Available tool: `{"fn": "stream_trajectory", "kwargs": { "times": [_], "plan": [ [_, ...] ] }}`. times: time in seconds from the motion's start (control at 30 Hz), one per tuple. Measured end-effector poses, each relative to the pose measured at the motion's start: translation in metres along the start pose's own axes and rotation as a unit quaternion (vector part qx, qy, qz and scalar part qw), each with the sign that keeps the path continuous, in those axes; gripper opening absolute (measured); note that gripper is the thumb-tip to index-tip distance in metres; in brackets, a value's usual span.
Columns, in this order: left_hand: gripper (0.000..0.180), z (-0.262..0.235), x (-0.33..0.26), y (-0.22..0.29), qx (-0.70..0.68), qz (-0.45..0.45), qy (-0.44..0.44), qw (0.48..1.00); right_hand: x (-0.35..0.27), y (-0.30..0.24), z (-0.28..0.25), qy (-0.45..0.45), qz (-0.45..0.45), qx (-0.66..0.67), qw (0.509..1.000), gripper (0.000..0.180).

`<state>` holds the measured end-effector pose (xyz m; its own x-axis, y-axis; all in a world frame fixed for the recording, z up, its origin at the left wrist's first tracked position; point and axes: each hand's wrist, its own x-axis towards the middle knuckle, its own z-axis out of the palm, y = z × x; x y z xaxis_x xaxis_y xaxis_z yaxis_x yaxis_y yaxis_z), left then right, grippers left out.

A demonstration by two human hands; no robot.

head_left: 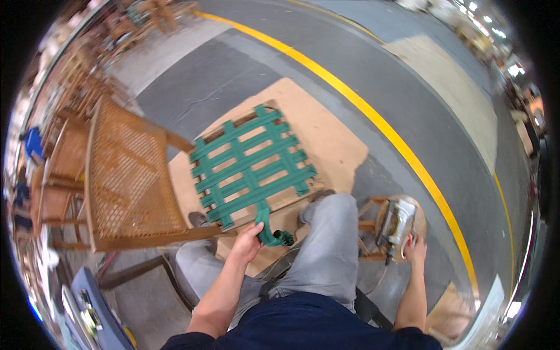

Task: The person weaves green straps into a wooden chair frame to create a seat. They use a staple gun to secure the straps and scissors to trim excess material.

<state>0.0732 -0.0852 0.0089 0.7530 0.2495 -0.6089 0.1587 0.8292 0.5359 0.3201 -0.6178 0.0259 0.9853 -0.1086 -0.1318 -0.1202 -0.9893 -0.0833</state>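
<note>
My left hand (pixel 249 240) is closed on the loose end of a green webbing strap (pixel 267 224), which hangs curled from the near edge of the seat. The green woven webbing (pixel 252 157) crosses the chair's wooden seat frame in both directions, with open gaps between its bands. My right hand (pixel 415 249) is at the near right edge of a round-topped stool (pixel 421 219). Its fingers are closed around a small tool with a red part, whose kind I cannot make out. Beside it on the stool lies a silver and black tool (pixel 400 221), seemingly a staple gun, with a hose below.
The chair's woven cane back (pixel 131 175) rises at the left of the seat. Cardboard (pixel 332 146) lies beneath it on the grey floor. More wooden chairs (pixel 64 169) stand at the far left. A yellow floor line (pixel 361 102) curves past on the right.
</note>
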Motion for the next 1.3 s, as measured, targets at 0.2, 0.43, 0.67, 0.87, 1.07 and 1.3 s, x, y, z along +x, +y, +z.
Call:
{"fn": "stream_trajectory", "kwargs": {
  "times": [0.2,0.43,0.67,0.87,1.07,1.3],
  "plan": [
    [0.022,-0.009,-0.007,0.065,-0.009,0.096,-0.013,0.995,-0.026,0.019,-0.013,-0.150,0.185,0.324,0.916,0.083],
    [0.020,-0.011,-0.006,0.093,0.046,0.061,-0.027,0.997,-0.047,-0.116,-0.066,-0.162,-0.137,0.435,0.875,0.073],
    [0.021,0.000,0.000,0.096,0.082,0.058,-0.040,0.994,-0.040,-0.372,-0.040,-0.081,-0.693,0.064,0.713,0.054],
    [0.022,-0.006,-0.013,0.095,0.097,0.044,-0.017,0.994,-0.040,-0.434,0.019,-0.061,-0.794,-0.083,0.600,0.048],
    [0.020,-0.004,-0.032,0.099,0.094,0.062,-0.037,0.993,-0.049,-0.439,0.029,-0.127,-0.795,-0.058,0.590,0.044],
    [0.024,0.030,-0.096,0.118,0.040,0.187,-0.040,0.981,-0.040,-0.279,-0.043,-0.033,-0.318,0.364,0.875,0.056]
  ]
}}
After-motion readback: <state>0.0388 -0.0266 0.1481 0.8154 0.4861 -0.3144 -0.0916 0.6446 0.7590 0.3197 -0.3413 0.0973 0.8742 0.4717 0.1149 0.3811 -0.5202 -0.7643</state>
